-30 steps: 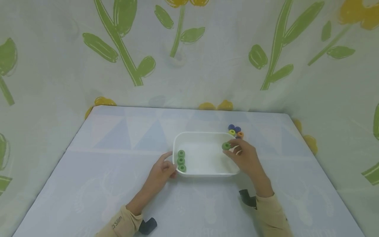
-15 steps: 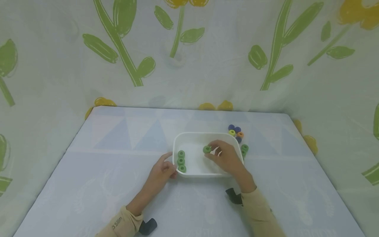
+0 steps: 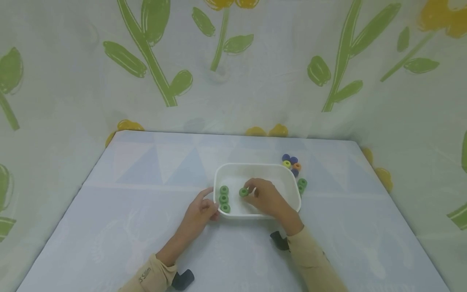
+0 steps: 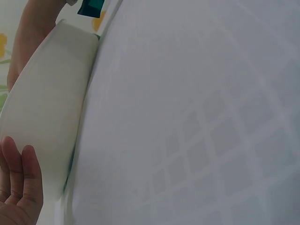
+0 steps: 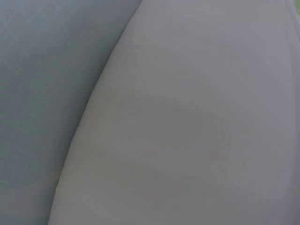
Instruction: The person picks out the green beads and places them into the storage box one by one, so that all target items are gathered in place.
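A person's right hand (image 3: 268, 198) pinches a green foam ring (image 3: 243, 192) inside a white rectangular plastic tray (image 3: 255, 167), whose left rim the left hand (image 3: 200, 211) grips.

I see my two bare hands, left hand (image 3: 200, 211) and right hand (image 3: 268, 198), coming out of tan long sleeves (image 3: 310, 259); the left cuff carries small dark lettering, and a black wrist-mounted device (image 3: 182, 279) sits beneath each wrist.
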A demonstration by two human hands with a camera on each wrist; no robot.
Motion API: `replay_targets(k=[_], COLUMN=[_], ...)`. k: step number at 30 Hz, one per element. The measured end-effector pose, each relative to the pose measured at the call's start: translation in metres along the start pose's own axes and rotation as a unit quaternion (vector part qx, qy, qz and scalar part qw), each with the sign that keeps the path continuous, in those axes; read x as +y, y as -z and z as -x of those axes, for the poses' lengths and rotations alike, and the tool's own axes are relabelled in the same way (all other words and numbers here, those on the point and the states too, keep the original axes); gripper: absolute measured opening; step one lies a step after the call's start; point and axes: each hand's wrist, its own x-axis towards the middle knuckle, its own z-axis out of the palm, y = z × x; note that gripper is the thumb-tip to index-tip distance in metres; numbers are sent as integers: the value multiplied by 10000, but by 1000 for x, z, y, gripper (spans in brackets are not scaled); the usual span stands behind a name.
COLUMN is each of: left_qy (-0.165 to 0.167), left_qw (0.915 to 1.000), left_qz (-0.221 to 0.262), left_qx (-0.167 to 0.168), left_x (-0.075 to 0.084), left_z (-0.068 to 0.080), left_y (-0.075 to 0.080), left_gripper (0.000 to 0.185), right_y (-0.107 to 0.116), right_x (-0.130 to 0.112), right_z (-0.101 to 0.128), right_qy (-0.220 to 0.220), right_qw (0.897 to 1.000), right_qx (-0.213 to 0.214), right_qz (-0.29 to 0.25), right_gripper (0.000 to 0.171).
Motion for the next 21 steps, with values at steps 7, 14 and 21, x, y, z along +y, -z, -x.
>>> replay_targets(k=[7, 14, 21], left_qy=[-26, -45, 8], left_qw=[10000, 10000, 10000], left_qz=[55, -10, -26], left_qx=[-31, -10, -12], left_x=[-1, -1, 0], left_z=[0, -1, 0], left_y=[1, 1, 1], left_gripper=[59, 58, 58], right_y=[-3, -5, -6], right_x=[-3, -5, -7], right_z=[-5, -7, -9], right_qy=[-54, -81, -134], right_qw=[9991, 9985, 9981], right_qx=[-411, -524, -550], right_qz=[109, 132, 233], right_gripper=[19, 21, 20])
